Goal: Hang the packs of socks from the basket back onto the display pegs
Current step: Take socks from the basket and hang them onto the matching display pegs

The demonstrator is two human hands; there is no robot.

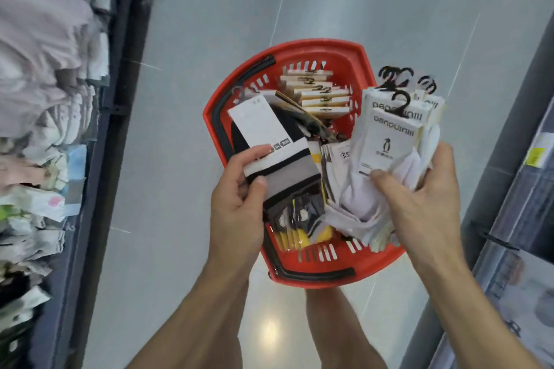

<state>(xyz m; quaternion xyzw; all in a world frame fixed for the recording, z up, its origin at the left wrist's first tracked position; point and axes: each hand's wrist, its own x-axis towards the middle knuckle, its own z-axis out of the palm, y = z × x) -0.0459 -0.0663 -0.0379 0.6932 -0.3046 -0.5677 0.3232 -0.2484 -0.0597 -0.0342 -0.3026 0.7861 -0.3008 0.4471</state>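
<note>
A red plastic basket stands on the floor below me, holding several sock packs. My left hand grips a black, white and grey striped sock pack with a white card, held over the basket's left side. My right hand holds a fanned bundle of white sock packs with penguin labels and black hooks, above the basket's right side. A stack of cream-carded packs lies at the basket's far end. Yellow and dark packs lie at the near end.
A dark display rack runs along the left, hung with rows of pale socks. Another grey fixture with a black peg stands at the right. Grey tiled floor lies between them, and my legs are under the basket.
</note>
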